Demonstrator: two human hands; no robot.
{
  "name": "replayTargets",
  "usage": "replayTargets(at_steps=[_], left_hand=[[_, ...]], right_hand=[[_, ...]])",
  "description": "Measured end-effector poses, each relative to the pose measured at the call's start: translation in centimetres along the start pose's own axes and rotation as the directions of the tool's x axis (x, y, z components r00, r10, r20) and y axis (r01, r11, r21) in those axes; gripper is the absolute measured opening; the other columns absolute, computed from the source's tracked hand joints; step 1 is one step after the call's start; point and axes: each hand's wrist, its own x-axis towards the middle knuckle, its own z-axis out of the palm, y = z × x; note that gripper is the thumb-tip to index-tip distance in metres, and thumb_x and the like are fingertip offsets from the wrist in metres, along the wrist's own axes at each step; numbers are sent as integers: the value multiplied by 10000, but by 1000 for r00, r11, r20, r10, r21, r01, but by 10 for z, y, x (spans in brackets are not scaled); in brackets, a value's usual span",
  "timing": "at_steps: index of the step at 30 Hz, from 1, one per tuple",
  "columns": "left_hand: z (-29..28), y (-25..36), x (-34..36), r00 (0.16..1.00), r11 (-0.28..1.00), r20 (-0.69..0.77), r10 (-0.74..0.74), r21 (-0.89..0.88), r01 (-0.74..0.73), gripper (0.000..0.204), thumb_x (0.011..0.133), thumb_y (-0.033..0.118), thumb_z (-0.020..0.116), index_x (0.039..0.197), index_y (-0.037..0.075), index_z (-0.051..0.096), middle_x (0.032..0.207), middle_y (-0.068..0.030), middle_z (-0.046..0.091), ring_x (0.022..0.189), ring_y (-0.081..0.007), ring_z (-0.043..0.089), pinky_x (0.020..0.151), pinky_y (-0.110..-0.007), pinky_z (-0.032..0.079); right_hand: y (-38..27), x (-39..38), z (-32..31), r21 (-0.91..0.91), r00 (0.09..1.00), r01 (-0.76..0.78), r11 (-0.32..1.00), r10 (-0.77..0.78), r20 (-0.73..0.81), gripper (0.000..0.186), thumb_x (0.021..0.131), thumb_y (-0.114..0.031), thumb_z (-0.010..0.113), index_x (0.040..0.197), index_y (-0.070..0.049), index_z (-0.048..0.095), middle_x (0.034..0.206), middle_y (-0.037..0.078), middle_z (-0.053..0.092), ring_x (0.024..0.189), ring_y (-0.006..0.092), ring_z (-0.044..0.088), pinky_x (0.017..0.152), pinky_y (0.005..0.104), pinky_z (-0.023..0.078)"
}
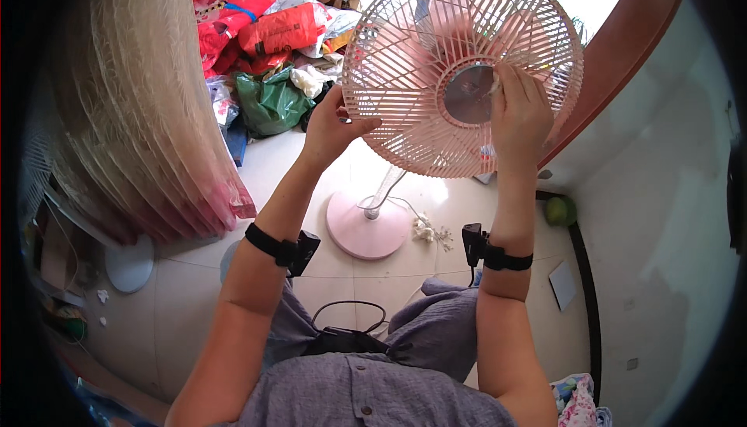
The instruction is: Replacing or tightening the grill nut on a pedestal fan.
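Note:
A pink standing fan with a round slatted guard (405,143) faces me, its pink blades showing blurry behind the slats. My left hand (331,127) grips the guard's left rim, thumb in front. At the grey centre disc (468,94), my right hand (523,112) presses its pinched fingers to the right edge. A bit of something whitish shows at those fingertips, too small to name. Below the guard, the fan's pole (383,190) runs down to a round pink base (369,225) on the tiled floor.
Red packages (284,29) and a green plastic bag (272,102) lie heaped at the far left. A pleated, sheer cover (156,108) stands nearer on the left. Crumpled white scraps (422,229) lie beside the base. A green round object (559,211) sits by the right wall.

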Motion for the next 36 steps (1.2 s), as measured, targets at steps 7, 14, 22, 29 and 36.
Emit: replayTargets(at_steps=[7, 14, 22, 29, 36], left_hand=[[-2, -3, 1, 1000, 1000, 5, 5, 13, -5, 497, 702, 159, 821, 1096, 19, 553, 989, -71, 666, 861, -151, 630, 798, -293, 495], [2, -2, 1, 1000, 1000, 11, -9, 2, 9, 504, 707, 180, 825, 1099, 16, 553, 1012, -84, 662, 888, -152, 629, 817, -302, 493], [0, -3, 3, 1000, 1000, 12, 5, 28, -5, 511, 722, 150, 809, 1129, -3, 540, 1027, -79, 660, 888, -142, 632, 807, -293, 495], [1, -1, 2, 1000, 999, 1, -25, 29, 25, 503, 727, 134, 802, 1136, 1, 541, 1023, -72, 659, 892, -141, 628, 821, -292, 488], [4, 1, 0, 998, 998, 8, -65, -25, 65, 533, 745, 129, 788, 1192, 8, 525, 1078, -77, 639, 953, -149, 616, 862, -303, 483]], right_hand=[[-26, 7, 8, -114, 989, 133, 984, -139, -42, 209, 728, -77, 606, 933, -102, 643, 902, 3, 628, 848, 170, 619, 706, 288, 524], [-19, -2, 16, 115, 979, 205, 972, -205, -11, 190, 759, -75, 617, 946, -90, 646, 904, 27, 648, 836, 194, 627, 700, 311, 518], [29, -17, -3, 328, 955, -278, 903, 297, -11, 140, 859, -77, 606, 973, -15, 657, 871, 113, 682, 794, 272, 659, 691, 349, 502], [46, -54, -11, 183, 986, -165, 969, 167, 9, 208, 805, -40, 608, 1009, -44, 649, 888, 116, 671, 816, 282, 646, 706, 361, 504], [31, -92, -4, 258, 995, -90, 962, 78, 58, 249, 731, -2, 613, 974, -47, 642, 924, 105, 656, 800, 288, 629, 698, 377, 511]])
